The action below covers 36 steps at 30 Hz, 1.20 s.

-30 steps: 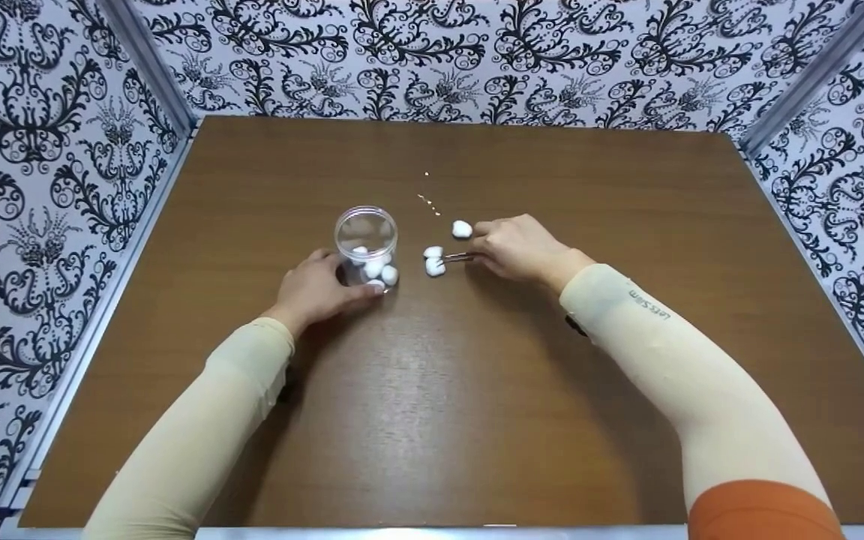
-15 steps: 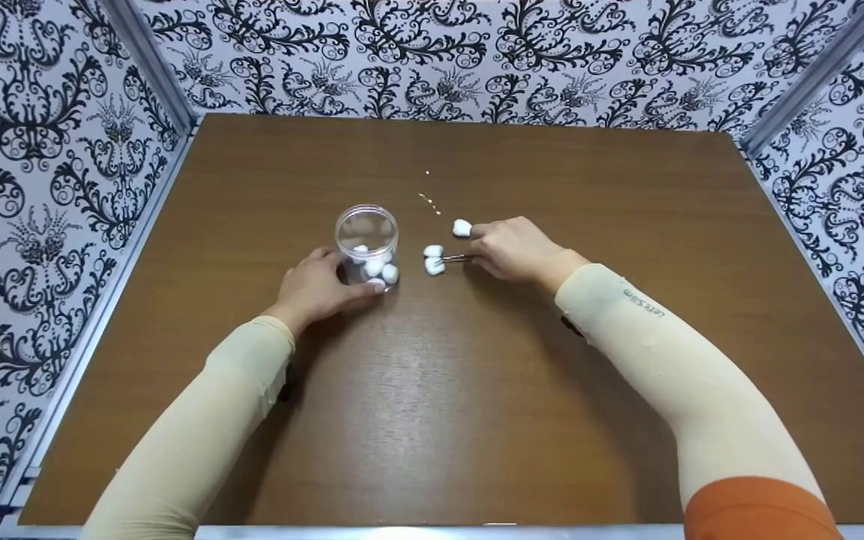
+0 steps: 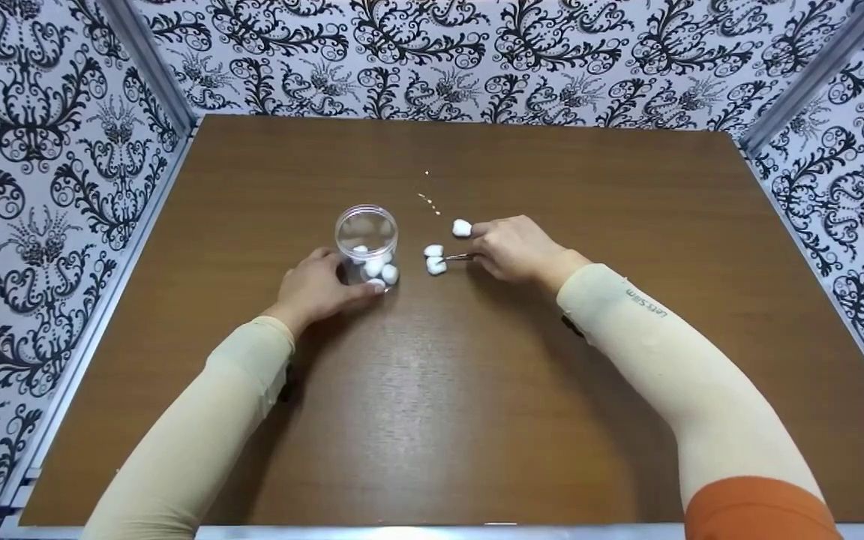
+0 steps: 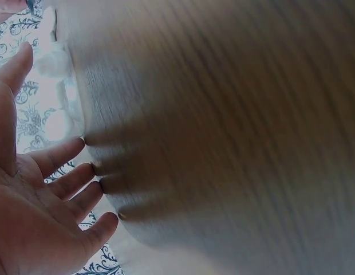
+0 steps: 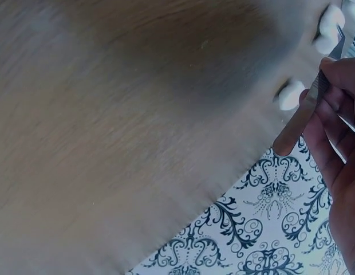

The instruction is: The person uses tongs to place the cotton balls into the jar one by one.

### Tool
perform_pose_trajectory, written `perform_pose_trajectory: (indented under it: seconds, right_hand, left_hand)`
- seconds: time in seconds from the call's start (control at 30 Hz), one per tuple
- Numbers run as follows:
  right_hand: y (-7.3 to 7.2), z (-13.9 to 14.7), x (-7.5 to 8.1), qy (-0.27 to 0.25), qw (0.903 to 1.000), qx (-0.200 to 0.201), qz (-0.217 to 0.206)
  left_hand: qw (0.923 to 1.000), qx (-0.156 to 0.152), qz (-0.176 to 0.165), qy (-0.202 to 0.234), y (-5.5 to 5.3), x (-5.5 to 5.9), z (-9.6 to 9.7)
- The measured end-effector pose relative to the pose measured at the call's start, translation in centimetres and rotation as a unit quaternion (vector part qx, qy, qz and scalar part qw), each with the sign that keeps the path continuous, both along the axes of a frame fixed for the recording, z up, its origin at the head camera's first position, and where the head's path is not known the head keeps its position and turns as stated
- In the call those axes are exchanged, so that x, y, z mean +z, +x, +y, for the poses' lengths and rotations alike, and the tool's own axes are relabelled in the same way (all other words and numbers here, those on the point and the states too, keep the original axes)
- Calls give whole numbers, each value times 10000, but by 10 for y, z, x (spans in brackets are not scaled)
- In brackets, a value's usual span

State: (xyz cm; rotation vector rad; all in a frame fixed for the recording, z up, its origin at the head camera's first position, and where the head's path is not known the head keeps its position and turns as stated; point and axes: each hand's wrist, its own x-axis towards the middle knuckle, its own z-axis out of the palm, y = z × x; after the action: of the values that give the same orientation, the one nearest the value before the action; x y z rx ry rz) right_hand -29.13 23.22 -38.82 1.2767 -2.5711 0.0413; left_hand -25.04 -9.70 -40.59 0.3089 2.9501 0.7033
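Note:
In the head view my left hand (image 3: 319, 287) holds a clear jar (image 3: 367, 232) at its base, thumb along the near side, the other fingers partly hidden behind. Several cotton balls (image 3: 381, 271) lie inside the upright, lidless jar. My right hand (image 3: 514, 247) pinches metal tweezers (image 5: 306, 114) between thumb and fingers. Their tips reach a cotton ball (image 3: 436, 266) on the table; whether they grip it I cannot tell. Touching that ball on its far side is a second cotton ball (image 3: 433, 250). A third cotton ball (image 3: 462, 228) lies beside my right fingers.
A brown wooden table (image 3: 417, 420) bears everything. Small pale crumbs (image 3: 429, 202) lie scattered beyond the cotton balls. Patterned black-and-white panels (image 3: 447, 60) rise at the back and both sides, with metal posts at the corners.
Over the last second my right hand has shifted very slightly left, tweezers still at the nearer cotton ball. The left hand and jar stay where they were.

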Motion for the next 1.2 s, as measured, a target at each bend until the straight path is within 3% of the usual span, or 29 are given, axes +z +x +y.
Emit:
perform_pose_trajectory:
  seconds: [0.57,1.0,1.2]
  right_hand:
    - [11,12,22,-183,9998,2,67]
    - [9,18,39,-320,9993,-67,181]
    - [8,14,54,-482,9984,-77,299]
  left_hand:
    - [10000,-14,27,-13,-1,-1,-1]
    - [10000,-2,8,-67,-1,-2,-1]
    - [9999,-43,43,-104,-1,-1,-1]
